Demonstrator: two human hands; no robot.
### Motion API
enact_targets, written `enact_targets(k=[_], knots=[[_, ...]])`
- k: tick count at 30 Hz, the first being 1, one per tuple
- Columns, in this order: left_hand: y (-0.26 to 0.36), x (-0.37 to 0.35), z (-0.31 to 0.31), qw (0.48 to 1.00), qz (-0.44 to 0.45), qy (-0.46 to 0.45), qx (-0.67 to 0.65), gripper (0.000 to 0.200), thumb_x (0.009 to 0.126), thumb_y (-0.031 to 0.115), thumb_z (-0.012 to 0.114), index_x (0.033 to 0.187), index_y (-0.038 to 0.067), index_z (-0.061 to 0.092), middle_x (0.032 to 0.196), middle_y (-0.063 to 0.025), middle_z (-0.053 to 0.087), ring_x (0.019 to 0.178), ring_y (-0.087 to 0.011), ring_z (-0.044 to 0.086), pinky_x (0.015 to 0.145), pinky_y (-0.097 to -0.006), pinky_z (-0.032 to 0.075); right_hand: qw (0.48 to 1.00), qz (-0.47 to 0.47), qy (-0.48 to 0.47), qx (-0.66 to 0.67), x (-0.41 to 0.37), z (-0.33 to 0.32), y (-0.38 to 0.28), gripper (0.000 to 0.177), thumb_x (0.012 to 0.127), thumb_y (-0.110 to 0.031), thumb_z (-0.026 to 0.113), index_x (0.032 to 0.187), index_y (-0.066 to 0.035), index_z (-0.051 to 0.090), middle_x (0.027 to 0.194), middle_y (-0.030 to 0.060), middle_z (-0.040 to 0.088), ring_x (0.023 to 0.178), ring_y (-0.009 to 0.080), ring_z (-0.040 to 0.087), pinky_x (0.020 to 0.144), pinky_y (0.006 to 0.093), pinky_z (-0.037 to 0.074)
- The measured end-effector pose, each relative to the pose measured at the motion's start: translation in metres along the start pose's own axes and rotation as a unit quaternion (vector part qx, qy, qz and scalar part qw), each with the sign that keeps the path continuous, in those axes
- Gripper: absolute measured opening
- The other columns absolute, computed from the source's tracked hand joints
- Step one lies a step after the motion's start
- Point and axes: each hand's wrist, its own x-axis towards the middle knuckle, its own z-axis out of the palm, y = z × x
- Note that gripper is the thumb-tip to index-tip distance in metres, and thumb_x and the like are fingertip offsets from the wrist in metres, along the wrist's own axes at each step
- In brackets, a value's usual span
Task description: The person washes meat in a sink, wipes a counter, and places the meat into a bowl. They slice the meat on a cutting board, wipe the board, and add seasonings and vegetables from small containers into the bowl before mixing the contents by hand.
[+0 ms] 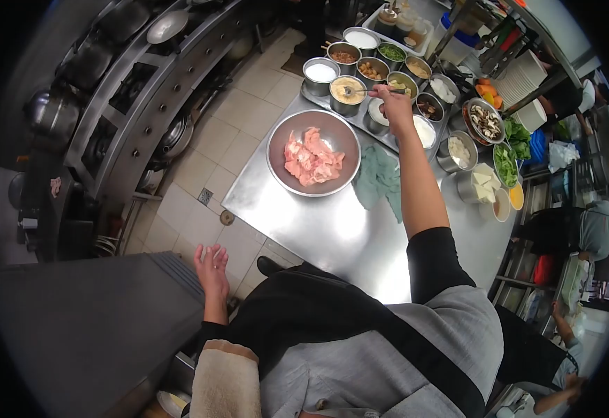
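Observation:
My right hand (394,106) reaches across the steel table and grips the handle of a spoon (364,91). The spoon's head rests in a metal tin of pale yellow powder (347,99). Closer to me stands a wide steel bowl (274,166) with raw pink meat pieces (313,157) in it. A green cloth (379,175) lies beside the bowl, left of my right forearm. Off the table's left edge, my left hand (212,269) hangs in the air with fingers spread and nothing in it.
Several tins of seasonings (372,68) crowd a tray at the back. Sliced mushrooms (486,122), leafy greens (505,167) and white blocks (484,182) stand at the right. A stove (134,151) lines the left wall. Other people (568,230) are at the far right.

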Motion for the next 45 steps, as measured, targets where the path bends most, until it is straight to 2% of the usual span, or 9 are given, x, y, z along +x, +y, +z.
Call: enact_targets(k=[7,20,29,36,38,39,41,42,45], knots=[[0.001,0.0,-0.002,1.0,0.005,0.004,-0.002,0.057,0.1,0.023,0.062,0.146,0.01,0.031,0.121,-0.017,0.058,0.106,-0.0284,0.06,0.091,-0.0377,0.051,0.999,0.02,-0.008,0.035,-0.005,-0.003,-0.008,0.03,0.097,-0.022,0.058,0.111,0.001,0.07,0.095,0.004,0.076,0.057,0.0067,0.048,0.052,0.0215,0.039],[0.0,0.003,0.001,1.0,0.014,-0.009,-0.003,0.063,0.098,0.029,0.066,0.146,0.011,0.03,0.121,-0.0162,0.058,0.104,-0.0266,0.061,0.089,-0.0367,0.053,0.983,0.084,-0.039,0.159,-0.011,-0.012,0.001,0.024,0.096,-0.013,0.055,0.114,0.001,0.064,0.098,0.0097,0.074,0.053,0.0033,0.041,0.046,0.0197,0.032],[0.0,0.008,-0.001,1.0,0.007,0.002,-0.022,0.066,0.098,0.029,0.065,0.149,0.013,0.027,0.123,-0.0173,0.056,0.109,-0.0285,0.059,0.092,-0.0373,0.051,0.958,0.123,-0.128,0.226,-0.053,-0.031,-0.043,0.025,0.101,-0.018,0.053,0.117,0.001,0.059,0.105,0.0116,0.072,0.051,0.0033,0.037,0.046,0.0175,0.031],[0.011,0.009,0.008,1.0,0.006,-0.005,-0.012,0.067,0.098,0.032,0.065,0.15,0.013,0.026,0.124,-0.018,0.056,0.106,-0.0276,0.06,0.088,-0.0362,0.052,0.986,0.045,-0.143,0.077,-0.089,-0.027,-0.059,0.027,0.099,-0.023,0.058,0.108,0.0,0.068,0.096,0.0086,0.074,0.054,0.0034,0.037,0.049,0.0185,0.032],[0.009,0.008,0.004,1.0,0.008,-0.009,-0.014,0.066,0.099,0.03,0.064,0.15,0.013,0.026,0.122,-0.0175,0.057,0.104,-0.0272,0.061,0.087,-0.0357,0.052,0.972,0.013,-0.228,-0.055,-0.104,-0.016,-0.072,0.028,0.099,-0.029,0.061,0.105,-0.003,0.071,0.097,0.0059,0.075,0.056,0.0032,0.041,0.05,0.0182,0.034],[0.008,0.01,0.004,1.0,0.013,-0.014,-0.016,0.066,0.099,0.028,0.064,0.15,0.012,0.025,0.12,-0.017,0.058,0.103,-0.0268,0.061,0.086,-0.0352,0.052,0.967,-0.002,-0.237,-0.096,-0.105,-0.014,-0.073,0.027,0.098,-0.029,0.064,0.107,-0.005,0.073,0.098,0.0046,0.075,0.066,0.0057,0.057,0.059,0.0208,0.045],[0.005,0.013,0.003,1.0,0.015,-0.011,-0.014,0.066,0.098,0.03,0.065,0.149,0.012,0.026,0.121,-0.017,0.057,0.103,-0.0266,0.061,0.086,-0.0353,0.052,0.954,-0.18,-0.19,-0.149,-0.094,-0.003,-0.06,0.025,0.097,-0.024,0.066,0.109,-0.003,0.073,0.1,0.0059,0.075,0.082,0.0106,0.067,0.073,0.0264,0.054],[0.005,0.013,0.004,1.0,0.01,0.005,-0.004,0.066,0.098,0.032,0.065,0.148,0.012,0.027,0.122,-0.017,0.057,0.103,-0.0264,0.061,0.086,-0.0354,0.053,0.955,-0.196,-0.15,-0.164,-0.083,0.003,-0.066,0.024,0.097,-0.021,0.067,0.105,0.0,0.074,0.1,0.0072,0.075,0.097,0.0154,0.069,0.085,0.0306,0.054],[0.005,0.012,0.001,1.0,0.006,-0.009,-0.004,0.067,0.097,0.033,0.066,0.148,0.013,0.027,0.122,-0.0166,0.057,0.103,-0.0264,0.061,0.086,-0.0355,0.053,0.988,-0.126,-0.064,-0.067,-0.04,0.019,-0.08,0.029,0.096,-0.022,0.063,0.105,0.004,0.072,0.094,0.0089,0.075,0.062,0.0096,0.059,0.056,0.0261,0.047]])
